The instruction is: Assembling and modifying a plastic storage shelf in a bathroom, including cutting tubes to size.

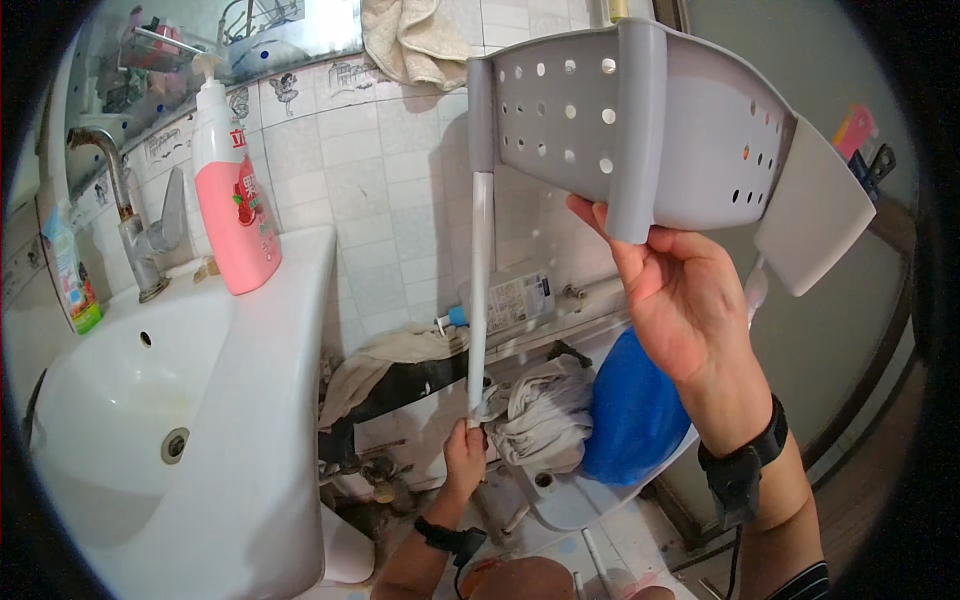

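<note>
A grey plastic shelf basket (pixel 560 120) with round holes is held up at the top right, tilted, with sleeve-like corner posts. My right hand (pixel 690 300) grips it from below, thumb and fingers around the lower end of its near corner post. From the basket's left corner post a white tube (pixel 479 290) runs down, its upper end meeting that post. My left hand (pixel 465 460) is closed around the tube's lower end. A flat grey panel (pixel 815 210) sticks out at the basket's right side. Black bands circle both my wrists.
At left stands a white washbasin (pixel 280 400) with a metal tap (pixel 130 220), a pink pump bottle (pixel 235 200) and a spray bottle (pixel 70 270). Below lie a grey-white cloth (pixel 545 415), a blue bag-like item (pixel 635 410) and loose white tubes (pixel 597 560). A towel (pixel 415 40) hangs above.
</note>
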Tool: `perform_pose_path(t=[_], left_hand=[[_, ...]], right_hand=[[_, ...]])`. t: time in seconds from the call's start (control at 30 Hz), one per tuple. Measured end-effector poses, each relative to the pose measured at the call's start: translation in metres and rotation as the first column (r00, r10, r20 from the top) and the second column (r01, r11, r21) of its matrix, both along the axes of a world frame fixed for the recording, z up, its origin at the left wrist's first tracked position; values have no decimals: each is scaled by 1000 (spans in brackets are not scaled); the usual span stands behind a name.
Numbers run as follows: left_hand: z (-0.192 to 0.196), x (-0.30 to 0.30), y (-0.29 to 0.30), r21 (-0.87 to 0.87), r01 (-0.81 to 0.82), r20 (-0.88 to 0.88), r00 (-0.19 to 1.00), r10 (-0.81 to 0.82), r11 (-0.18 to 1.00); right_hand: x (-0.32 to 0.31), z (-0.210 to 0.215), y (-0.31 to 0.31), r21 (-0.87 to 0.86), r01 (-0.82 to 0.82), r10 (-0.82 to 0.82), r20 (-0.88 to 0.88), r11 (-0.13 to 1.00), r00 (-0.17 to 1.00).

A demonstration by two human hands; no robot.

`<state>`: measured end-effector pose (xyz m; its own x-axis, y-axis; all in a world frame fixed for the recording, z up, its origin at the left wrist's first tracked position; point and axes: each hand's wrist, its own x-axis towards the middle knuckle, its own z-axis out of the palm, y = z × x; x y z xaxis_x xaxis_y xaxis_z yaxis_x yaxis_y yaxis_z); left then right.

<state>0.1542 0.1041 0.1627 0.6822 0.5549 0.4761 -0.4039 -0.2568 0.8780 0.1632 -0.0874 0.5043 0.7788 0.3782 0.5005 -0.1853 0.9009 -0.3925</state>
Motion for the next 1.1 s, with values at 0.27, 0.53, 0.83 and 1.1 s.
perform_pose_path(t=[0.27,0.53,0.83,1.1], left_hand=[[11,9,20,120,-88,69,994,80,989],[-1,45,33,108,-87,173,983,68,990],[23,35,24,187,-129,129,986,106,974],[35,29,23,276,-230,177,967,186,933]], right_hand=[[1,0,-4,-1,-7,7,33,1000,999],[1,3,-3,18,18,-20,97,1000,995],[6,6,-6,33,-28,24,97,999,995],[9,3,-6,49,-82,77,98,995,992]])
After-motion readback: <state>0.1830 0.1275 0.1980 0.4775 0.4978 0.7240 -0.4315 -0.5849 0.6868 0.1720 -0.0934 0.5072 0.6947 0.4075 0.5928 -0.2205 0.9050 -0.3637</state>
